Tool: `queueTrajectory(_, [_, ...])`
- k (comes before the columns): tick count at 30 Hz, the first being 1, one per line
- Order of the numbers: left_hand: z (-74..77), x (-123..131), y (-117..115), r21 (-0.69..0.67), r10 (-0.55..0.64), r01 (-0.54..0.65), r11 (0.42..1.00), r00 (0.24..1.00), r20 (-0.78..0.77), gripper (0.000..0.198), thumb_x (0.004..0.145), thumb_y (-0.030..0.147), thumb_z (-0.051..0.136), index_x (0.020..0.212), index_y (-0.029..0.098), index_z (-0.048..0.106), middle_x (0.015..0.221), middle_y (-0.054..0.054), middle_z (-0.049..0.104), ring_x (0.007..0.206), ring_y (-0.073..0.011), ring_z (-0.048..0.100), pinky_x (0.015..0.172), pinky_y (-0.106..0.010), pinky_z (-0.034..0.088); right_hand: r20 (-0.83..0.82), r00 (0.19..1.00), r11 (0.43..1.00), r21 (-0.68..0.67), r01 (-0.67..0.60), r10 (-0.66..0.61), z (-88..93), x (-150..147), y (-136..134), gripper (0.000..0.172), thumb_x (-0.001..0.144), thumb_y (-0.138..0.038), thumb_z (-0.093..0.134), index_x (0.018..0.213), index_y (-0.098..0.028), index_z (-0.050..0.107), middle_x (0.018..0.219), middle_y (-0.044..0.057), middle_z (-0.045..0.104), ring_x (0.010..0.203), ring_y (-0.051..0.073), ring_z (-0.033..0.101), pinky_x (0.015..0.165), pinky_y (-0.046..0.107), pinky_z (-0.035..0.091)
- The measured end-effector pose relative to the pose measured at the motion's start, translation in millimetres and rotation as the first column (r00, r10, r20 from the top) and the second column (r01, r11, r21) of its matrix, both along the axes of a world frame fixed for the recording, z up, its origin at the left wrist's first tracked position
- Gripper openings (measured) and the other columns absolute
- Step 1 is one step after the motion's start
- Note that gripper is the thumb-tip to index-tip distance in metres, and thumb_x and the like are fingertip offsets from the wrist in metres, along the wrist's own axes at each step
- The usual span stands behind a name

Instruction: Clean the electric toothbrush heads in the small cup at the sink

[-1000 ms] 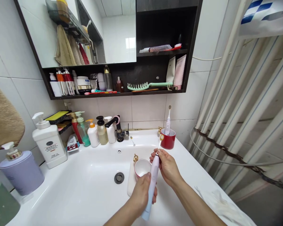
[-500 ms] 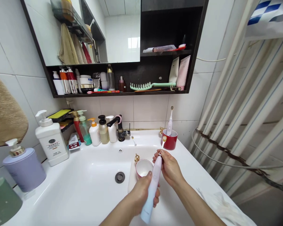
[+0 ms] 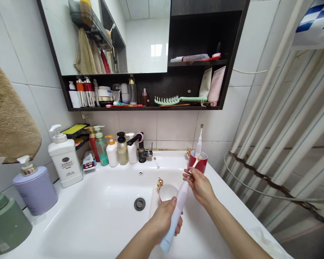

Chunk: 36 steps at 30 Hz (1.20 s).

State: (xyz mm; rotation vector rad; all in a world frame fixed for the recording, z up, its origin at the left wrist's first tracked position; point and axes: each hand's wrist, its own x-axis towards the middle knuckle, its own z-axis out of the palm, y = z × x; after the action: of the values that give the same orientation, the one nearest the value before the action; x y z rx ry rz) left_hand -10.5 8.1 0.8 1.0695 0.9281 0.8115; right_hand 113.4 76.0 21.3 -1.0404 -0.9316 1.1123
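My left hand (image 3: 166, 219) is wrapped round a pink-to-blue electric toothbrush handle (image 3: 175, 216), tilted over the sink. At its upper end, my right hand (image 3: 201, 185) pinches a white brush head (image 3: 196, 162) with a yellowish tip. The thin metal shaft shows between handle and brush head. Just left of the handle, a cup (image 3: 167, 192), white inside with a red rim, sits on a pale tray in the basin. Behind my right hand a red cup (image 3: 202, 165) holds another electric toothbrush (image 3: 198, 144). A small brush head (image 3: 157, 163) lies on the back ledge.
The white sink (image 3: 102, 208) has a drain (image 3: 139, 204) and a black faucet (image 3: 142, 151). Several pump bottles stand along its left and back. A dark shelf (image 3: 145, 108) with a mirror hangs above. Pipes run down the right wall; crumpled clear plastic lies at right.
My right hand has moved up and away from the handle with the brush head, opening a gap that shows the shaft. The view has shifted slightly left.
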Motion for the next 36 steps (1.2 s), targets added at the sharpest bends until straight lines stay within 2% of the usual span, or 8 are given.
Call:
queueTrajectory(5, [5.9,-0.6,7.6,-0.247,0.254,-0.214,0.945,0.957,0.144,0.045,0.060,0.058,0.029,0.062,0.015,0.041,0.042,0.005,0.040,0.034,-0.0051,0.034,0.039,-0.019,0.022,0.330,0.942,0.994,-0.106,-0.033,0.066,-3.2,-17.9,44.8,0.010,0.057,-0.024,0.053,0.060,-0.015,0.052,0.044,-0.004,0.045,0.039,0.008,0.043,0.039,0.022,0.036])
queueTrajectory(8, [8.1,-0.4,12.0,-0.336,0.363,-0.299,0.893,0.920,0.146,0.043,0.062,0.056,0.029,0.061,0.015,0.040,0.040,0.005,0.039,0.033,-0.0055,0.034,0.039,-0.020,0.021,0.496,0.864,0.984,-0.176,-0.002,0.090,-9.3,-36.6,73.8,0.008,0.061,-0.021,0.052,0.066,-0.015,0.052,0.050,-0.002,0.050,0.043,0.008,0.045,0.043,0.023,0.038])
queueTrajectory(14, [3.5,0.9,17.7,-0.365,0.392,-0.320,0.874,0.909,0.142,0.046,0.063,0.057,0.024,0.061,0.015,0.041,0.040,0.003,0.041,0.032,-0.0063,0.035,0.039,-0.021,0.022,0.717,0.672,0.962,-0.271,0.023,0.186,-23.4,-57.2,117.9,0.024,0.074,-0.026,0.037,0.095,-0.016,0.045,0.097,0.004,0.047,0.080,0.012,0.048,0.067,0.031,0.040])
queueTrajectory(22, [-2.8,2.5,24.8,-0.290,0.380,-0.322,0.901,0.909,0.173,0.048,0.064,0.058,0.021,0.064,0.014,0.042,0.038,0.002,0.042,0.029,-0.0082,0.035,0.035,-0.023,0.025,0.842,0.503,0.977,-0.212,-0.019,0.193,-22.7,-73.7,136.3,0.024,0.074,-0.026,0.038,0.095,-0.017,0.045,0.099,0.005,0.046,0.084,0.014,0.046,0.070,0.033,0.039])
queueTrajectory(25, [-2.4,1.5,24.5,-0.268,0.366,-0.314,0.911,0.915,0.172,0.048,0.064,0.057,0.019,0.065,0.014,0.041,0.038,0.002,0.042,0.029,-0.0079,0.035,0.035,-0.022,0.025,0.834,0.514,0.977,-0.207,-0.049,0.202,-25.2,-86.8,134.3,0.025,0.073,-0.026,0.039,0.095,-0.015,0.044,0.098,0.006,0.046,0.083,0.014,0.047,0.070,0.033,0.039])
queueTrajectory(29, [-1.4,0.3,21.8,-0.225,0.353,-0.315,0.922,0.923,0.154,0.046,0.065,0.056,0.020,0.065,0.015,0.040,0.039,0.002,0.042,0.030,-0.0074,0.036,0.035,-0.021,0.024,0.770,0.605,0.977,-0.205,-0.064,0.201,-19.5,-89.1,121.3,0.022,0.073,-0.025,0.040,0.091,-0.014,0.047,0.093,0.005,0.049,0.079,0.013,0.048,0.067,0.030,0.040])
queueTrajectory(33, [-4.1,2.5,16.7,-0.220,0.304,-0.269,0.938,0.942,0.144,0.045,0.064,0.056,0.022,0.065,0.015,0.040,0.041,0.003,0.042,0.030,-0.0062,0.035,0.035,-0.021,0.024,0.641,0.740,0.975,-0.200,-0.093,0.202,1.4,-57.5,85.1,0.014,0.064,-0.026,0.049,0.064,-0.012,0.052,0.061,0.003,0.054,0.054,0.011,0.050,0.047,0.023,0.038])
queueTrajectory(36, [-8.1,7.2,10.6,-0.164,0.211,-0.190,0.968,0.969,0.128,0.048,0.062,0.059,0.022,0.064,0.015,0.041,0.041,0.003,0.042,0.029,-0.0063,0.035,0.034,-0.020,0.024,0.515,0.836,0.979,-0.166,-0.120,0.190,15.9,-23.3,45.9,0.017,0.065,-0.031,0.045,0.063,-0.015,0.049,0.052,-0.001,0.051,0.041,0.007,0.045,0.037,0.020,0.033])
